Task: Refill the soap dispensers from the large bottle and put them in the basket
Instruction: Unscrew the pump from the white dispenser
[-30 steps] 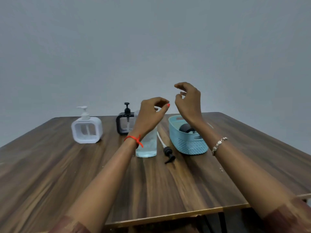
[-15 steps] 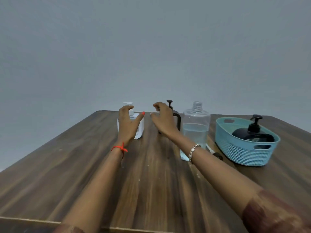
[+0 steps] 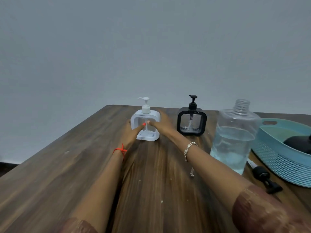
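Observation:
A white square soap dispenser (image 3: 146,115) with a white pump stands near the table's far edge. My left hand (image 3: 133,134) holds its left side, thumb across the clear front. My right hand (image 3: 160,123) holds its right side, thumb on the front, fingers behind. To the right stands a black square dispenser (image 3: 191,122) with its pump on. The large clear bottle (image 3: 235,137) stands uncapped, about half full of bluish liquid. At the far right a light blue basket (image 3: 276,158) holds a black dispenser (image 3: 297,143), partly cut off.
A loose black pump with a white tube (image 3: 264,176) lies on the wooden table (image 3: 159,182) between the large bottle and the basket. A plain grey wall stands behind the table's far edge.
The camera view turned left and closer. Both hands reached forward from beside the dispensers and closed around the white dispenser.

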{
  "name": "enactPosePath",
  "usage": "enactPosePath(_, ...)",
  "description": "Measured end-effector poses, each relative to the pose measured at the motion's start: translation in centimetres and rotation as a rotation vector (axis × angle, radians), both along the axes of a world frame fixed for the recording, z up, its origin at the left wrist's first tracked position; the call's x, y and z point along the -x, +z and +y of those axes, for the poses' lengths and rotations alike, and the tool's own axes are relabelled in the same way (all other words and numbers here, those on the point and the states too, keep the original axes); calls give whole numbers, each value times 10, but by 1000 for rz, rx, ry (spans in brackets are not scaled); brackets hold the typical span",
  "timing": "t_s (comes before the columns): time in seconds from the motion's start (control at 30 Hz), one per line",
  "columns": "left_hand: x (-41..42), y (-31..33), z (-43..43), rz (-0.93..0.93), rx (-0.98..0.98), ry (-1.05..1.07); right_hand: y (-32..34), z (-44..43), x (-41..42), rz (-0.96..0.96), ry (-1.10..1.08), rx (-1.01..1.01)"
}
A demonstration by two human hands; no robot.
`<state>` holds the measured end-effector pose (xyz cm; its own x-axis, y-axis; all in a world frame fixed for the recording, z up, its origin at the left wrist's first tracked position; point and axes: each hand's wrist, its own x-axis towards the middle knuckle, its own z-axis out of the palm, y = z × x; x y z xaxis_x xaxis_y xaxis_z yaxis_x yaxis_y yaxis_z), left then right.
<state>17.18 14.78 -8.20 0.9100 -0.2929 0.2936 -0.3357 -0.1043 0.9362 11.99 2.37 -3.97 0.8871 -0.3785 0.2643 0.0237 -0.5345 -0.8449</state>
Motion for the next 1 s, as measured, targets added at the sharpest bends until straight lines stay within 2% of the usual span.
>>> enactPosePath(0.13, -8, -8, 0, 7, 35, -49, -2, 0, -5, -27, -40, -75)
enactPosePath(0.33, -9, 2, 0, 74, -19, 45, 8, -4, 21, -40, -17, -220)
enactPosePath(0.43, 5, 16, -2, 56, -2, -36, 16, -6, 44, -39, -1, -232)
enactPosePath(0.57, 38, 39, 1, 7, 26, -183, 30, -8, 83, 11, 34, -191)
enactPosePath(0.67, 63, 48, 3, 0, 91, -201, 41, -10, 113, 27, 63, -151)
enactPosePath(0.77, 91, 53, -1, -1, 159, -204, 53, -16, 137, -12, 67, 16)
enactPosePath(1.0, 148, 60, -16, -47, 162, -229, 73, -15, 180, -134, 8, 183)
